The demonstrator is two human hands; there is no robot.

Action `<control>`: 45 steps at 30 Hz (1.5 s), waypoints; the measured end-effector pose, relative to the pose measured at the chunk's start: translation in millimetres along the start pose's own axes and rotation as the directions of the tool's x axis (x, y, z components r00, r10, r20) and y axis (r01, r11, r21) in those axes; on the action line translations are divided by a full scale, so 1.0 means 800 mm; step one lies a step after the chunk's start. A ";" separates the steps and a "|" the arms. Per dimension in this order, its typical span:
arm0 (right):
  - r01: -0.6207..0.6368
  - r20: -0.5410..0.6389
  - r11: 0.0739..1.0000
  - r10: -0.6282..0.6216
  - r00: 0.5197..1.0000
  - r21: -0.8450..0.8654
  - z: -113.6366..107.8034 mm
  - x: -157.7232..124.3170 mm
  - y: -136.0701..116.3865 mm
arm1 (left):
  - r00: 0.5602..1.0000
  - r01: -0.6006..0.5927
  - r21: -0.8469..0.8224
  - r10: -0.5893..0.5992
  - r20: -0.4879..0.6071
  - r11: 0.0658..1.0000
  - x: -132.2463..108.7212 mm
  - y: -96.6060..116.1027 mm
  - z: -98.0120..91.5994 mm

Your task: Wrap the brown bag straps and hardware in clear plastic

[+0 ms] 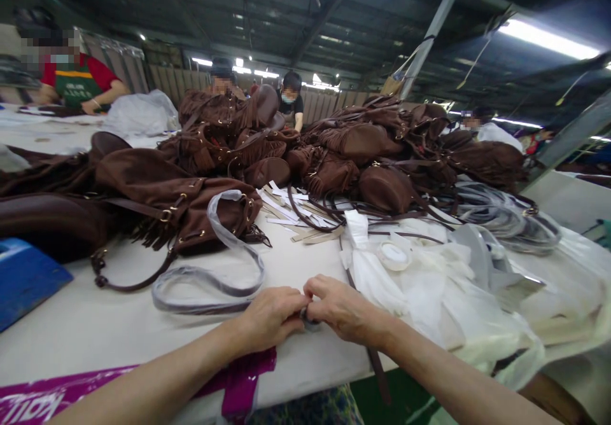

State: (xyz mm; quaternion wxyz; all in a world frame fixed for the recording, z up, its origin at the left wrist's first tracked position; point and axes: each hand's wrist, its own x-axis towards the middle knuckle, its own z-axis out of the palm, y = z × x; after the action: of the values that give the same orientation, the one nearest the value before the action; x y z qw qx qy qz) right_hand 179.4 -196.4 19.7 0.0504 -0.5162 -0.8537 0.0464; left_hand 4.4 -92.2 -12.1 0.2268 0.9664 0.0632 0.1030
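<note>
A dark bag strap (200,305) wrapped in clear plastic film loops over the white table to the left and runs in under my left hand (273,318). That hand is closed, its fingers pinched around the strap's end. Facing it, my right hand (340,310) is closed too, thumb and forefinger pinching the same wrapped end. The fingertips of both hands meet, and a small greyish bit shows just below them. What exactly the fingertips press is partly hidden. Behind the strap lies a brown fringed drawstring bag (186,209) with gold eyelets.
Brown bags (334,145) are heaped across the back. White paper strips (286,212) lie before them. On the right are white plastic bags (429,266) and coiled wrapped straps (510,221). A blue bin (28,282) and purple plastic (243,380) are at left and front. Co-workers stand beyond.
</note>
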 end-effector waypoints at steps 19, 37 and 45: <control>-0.327 0.028 0.945 0.327 0.945 -0.013 0.023 -0.015 -0.037 | 0.998 -0.026 -0.094 0.031 0.050 0.995 -0.004 0.003 -0.007; -0.252 0.025 0.957 0.251 0.968 0.144 0.033 -0.023 0.000 | 0.983 0.130 0.132 -0.145 0.112 0.983 0.013 0.026 -0.002; -0.330 0.127 0.944 0.326 0.937 0.012 0.005 -0.016 0.002 | 0.960 0.249 0.263 -0.273 0.059 0.932 0.026 0.033 0.016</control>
State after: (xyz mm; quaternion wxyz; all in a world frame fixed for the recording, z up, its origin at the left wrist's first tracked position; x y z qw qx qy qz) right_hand 186.1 -207.4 15.2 -0.0021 -0.6466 -0.7563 0.0999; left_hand 29.6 -117.6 -7.9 0.1160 0.9742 0.1929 0.0172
